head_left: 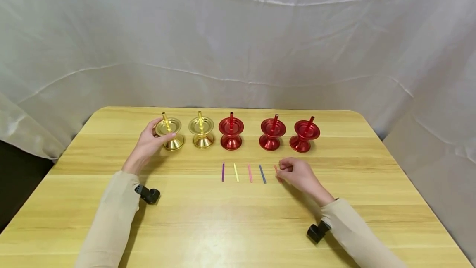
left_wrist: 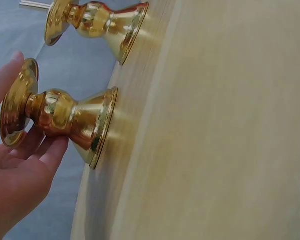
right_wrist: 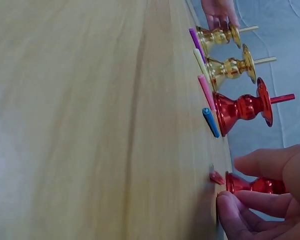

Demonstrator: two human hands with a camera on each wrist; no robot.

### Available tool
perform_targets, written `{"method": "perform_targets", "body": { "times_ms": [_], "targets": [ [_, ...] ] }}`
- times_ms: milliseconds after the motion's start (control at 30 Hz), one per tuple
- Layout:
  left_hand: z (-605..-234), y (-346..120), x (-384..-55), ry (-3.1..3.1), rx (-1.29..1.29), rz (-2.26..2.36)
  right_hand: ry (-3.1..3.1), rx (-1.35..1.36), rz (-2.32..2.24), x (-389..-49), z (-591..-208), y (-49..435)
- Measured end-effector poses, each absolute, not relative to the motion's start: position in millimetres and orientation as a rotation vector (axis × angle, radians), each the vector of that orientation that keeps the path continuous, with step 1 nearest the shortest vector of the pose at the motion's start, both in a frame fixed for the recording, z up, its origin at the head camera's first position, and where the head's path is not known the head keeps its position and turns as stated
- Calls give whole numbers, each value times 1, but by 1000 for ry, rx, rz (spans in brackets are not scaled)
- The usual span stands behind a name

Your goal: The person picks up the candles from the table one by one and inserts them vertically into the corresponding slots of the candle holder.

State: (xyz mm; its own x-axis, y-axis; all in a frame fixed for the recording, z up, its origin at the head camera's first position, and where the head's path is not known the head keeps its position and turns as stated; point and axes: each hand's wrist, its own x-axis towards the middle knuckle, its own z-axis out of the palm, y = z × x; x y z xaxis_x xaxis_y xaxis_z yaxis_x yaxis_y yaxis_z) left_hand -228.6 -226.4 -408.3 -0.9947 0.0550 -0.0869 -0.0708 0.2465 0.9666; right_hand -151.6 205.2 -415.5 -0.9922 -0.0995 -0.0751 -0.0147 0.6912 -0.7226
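My left hand (head_left: 148, 143) holds the leftmost gold candle holder (head_left: 174, 143), which stands upright on the table. In the left wrist view its thumb (left_wrist: 7, 75) lies at the dish rim and the fingers (left_wrist: 54, 152) curl under the bulbous stem. At the right, my right hand (head_left: 302, 177) is low over the table beside a short orange-red stick (head_left: 276, 169), perhaps a small candle. In the right wrist view this stick (right_wrist: 217, 176) lies between the spread fingertips (right_wrist: 242, 162), with a gap showing.
A second gold holder (head_left: 203, 140) and three red holders (head_left: 231, 142) continue the row along the back. Purple (head_left: 223, 172), yellow (head_left: 236, 172), pink (head_left: 250, 173) and blue (head_left: 262, 174) sticks lie in front on the wooden table (head_left: 208, 222). Grey cloth (head_left: 238, 44) hangs behind.
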Motion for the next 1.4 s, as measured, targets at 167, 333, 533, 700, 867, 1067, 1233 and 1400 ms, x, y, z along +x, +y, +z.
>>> {"method": "perform_targets", "body": {
  "times_ms": [167,333,533,700,867,1067,1233,1400],
  "targets": [
    [-410,-227,-230,2400,8,1870,2858,-102,-1101,-154,-416,199],
    [-410,-226,-230,2398,3,1873,2915,-167,-1038,-156,-416,195],
    [-409,-227,-228,2394,15,1878,2944,-217,-984,-156,-416,193],
    [-410,-229,-228,2395,12,1875,2903,-176,-976,-161,-414,192],
    [-411,-228,-229,2385,12,1877,2733,-80,-1145,-166,-408,185],
    [-413,-226,-229,2370,6,1893,2720,-153,-1303,-174,-398,168],
    [-400,-221,-222,2349,-8,1897,2694,-238,-1500,-184,-388,148],
    [-393,-221,-218,2347,-3,1894,2665,-271,-1616,-197,-377,126]
  ]
}}
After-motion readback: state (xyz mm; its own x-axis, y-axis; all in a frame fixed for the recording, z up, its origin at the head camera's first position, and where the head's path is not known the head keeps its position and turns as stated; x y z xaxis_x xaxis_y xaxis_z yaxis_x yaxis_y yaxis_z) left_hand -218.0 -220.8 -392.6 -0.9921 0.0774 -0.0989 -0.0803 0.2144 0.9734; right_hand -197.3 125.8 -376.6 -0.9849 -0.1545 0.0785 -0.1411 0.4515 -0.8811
